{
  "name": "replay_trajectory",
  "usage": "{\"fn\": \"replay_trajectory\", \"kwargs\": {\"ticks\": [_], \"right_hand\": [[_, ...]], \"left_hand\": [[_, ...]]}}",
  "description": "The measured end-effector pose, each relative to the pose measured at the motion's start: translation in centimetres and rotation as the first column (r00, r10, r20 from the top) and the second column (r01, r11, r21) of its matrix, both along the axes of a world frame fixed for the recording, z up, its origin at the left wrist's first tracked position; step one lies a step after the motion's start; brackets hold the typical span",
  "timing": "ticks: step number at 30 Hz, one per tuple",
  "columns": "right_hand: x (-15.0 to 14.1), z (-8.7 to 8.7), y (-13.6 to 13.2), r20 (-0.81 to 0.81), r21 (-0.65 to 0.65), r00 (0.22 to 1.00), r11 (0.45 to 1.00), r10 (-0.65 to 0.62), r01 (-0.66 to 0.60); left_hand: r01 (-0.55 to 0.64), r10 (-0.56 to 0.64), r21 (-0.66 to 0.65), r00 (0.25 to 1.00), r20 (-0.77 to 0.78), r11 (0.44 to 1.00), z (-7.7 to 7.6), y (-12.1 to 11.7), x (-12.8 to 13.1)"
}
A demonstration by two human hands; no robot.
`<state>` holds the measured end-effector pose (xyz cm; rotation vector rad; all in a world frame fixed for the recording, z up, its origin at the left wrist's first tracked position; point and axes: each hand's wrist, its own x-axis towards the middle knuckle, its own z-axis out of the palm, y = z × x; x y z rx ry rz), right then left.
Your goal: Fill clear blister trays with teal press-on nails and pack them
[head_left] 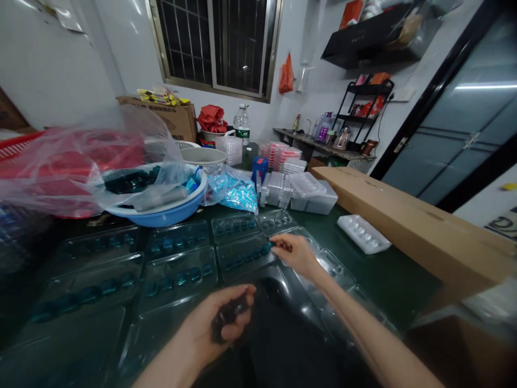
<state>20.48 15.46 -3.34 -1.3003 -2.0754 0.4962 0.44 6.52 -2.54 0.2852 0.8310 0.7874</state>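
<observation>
Several clear plastic blister trays lie in rows on a dark green tabletop, and the nearest one [244, 258] holds a line of small teal pieces in its slots. My right hand [297, 253] pinches a few small dark pieces, with its fingertips at the end of that teal row. My left hand [222, 318] hovers lower, over another clear tray [161, 334], its fingers curled around a bunch of dark pieces. Those fingers hide most of the bunch, so the exact shape of the pieces cannot be made out.
A blue basin [161, 213] under loose clear film holds dark and teal items, beside a blue-filled plastic bag [232, 191]. A long cardboard box [407, 226] runs along the right side. Stacked clear trays [294, 186] and a white tray [363, 233] sit ahead.
</observation>
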Motion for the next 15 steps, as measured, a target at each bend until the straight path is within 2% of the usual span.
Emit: {"fn": "replay_trajectory", "kwargs": {"ticks": [3,6,10,15], "right_hand": [[-0.1,-1.2,6.2,0.109,0.037,0.992,0.998,-0.057,0.053],[-0.6,-2.4,10.1,0.231,0.05,0.97,0.996,-0.082,0.072],[-1.0,-3.5,11.6,0.384,0.04,0.92,0.997,-0.073,0.062],[-1.5,-3.9,11.4,0.524,0.034,0.85,0.998,-0.057,0.046]], "left_hand": [[-0.046,0.047,0.002,0.998,-0.03,0.999,0.5,-0.3,-1.2],[-0.072,0.072,0.007,0.996,-0.052,0.997,1.5,-0.7,-2.1],[-0.111,0.113,0.029,0.989,-0.094,0.993,2.4,-1.0,-2.9],[-0.129,0.131,0.027,0.983,-0.125,0.991,2.2,-1.0,-3.4]]}}
